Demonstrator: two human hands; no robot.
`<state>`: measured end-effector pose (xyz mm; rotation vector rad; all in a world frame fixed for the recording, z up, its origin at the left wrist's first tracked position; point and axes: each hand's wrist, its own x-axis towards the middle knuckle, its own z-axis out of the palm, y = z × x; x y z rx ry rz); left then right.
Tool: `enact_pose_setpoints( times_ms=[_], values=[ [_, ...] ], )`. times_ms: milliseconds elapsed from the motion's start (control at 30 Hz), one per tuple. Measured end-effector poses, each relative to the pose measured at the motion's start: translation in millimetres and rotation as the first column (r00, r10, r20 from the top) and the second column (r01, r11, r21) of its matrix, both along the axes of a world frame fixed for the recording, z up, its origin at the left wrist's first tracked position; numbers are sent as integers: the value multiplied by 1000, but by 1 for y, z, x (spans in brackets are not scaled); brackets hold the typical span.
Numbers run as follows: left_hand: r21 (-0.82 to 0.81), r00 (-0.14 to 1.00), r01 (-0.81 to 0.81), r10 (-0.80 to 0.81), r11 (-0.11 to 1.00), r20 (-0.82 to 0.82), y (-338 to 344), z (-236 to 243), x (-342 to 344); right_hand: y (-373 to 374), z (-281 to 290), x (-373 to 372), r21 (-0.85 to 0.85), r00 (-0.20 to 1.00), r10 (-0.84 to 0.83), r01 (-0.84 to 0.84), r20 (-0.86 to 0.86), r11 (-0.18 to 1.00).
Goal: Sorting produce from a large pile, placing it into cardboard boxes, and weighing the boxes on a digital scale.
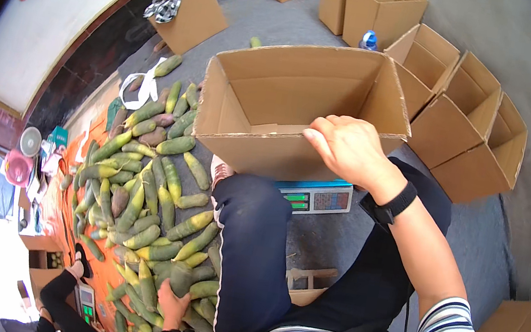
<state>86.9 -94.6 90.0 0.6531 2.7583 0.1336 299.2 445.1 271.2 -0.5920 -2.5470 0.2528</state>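
Note:
In front of me an open cardboard box (260,155) stands on a digital scale (319,197) with a blue top and lit green displays. My right hand (350,150) is closed over the box's near rim, thumb on the outer side. The part of the box's inside that I can see holds nothing. Low on the left, my left hand (173,304) grips a thick green radish (179,279) at the edge of a large pile of green radishes (136,194). Some of its fingers are hidden behind the radish.
Open cardboard boxes (450,119) line the right side, with a blue-capped bottle (368,41) beside them. Another box (195,16) with a checked cloth stands far left. A white plastic bag (144,88) lies by the pile. At lower left sits another person (64,297) near a second scale (85,303).

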Motion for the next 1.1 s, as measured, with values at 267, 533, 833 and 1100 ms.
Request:
enact_pose_setpoints(
  times_ms=[267,533,833,1100],
  values=[
    [748,971,-17,190,664,-147,153,193,-18,0,-5,4,-10,1000,6,-6,5,1000],
    [910,923,383,-30,162,-383,348,295,-4,0,-8,7,-16,999,-29,30,32,999],
    [345,553,831,-708,436,-439,474,228,32,-8,-7,10,-77,1000,7,-7,-5,997],
    [518,562,785,-742,340,-366,465,261,31,-9,-9,4,-21,995,49,-51,-84,998]
  ],
)
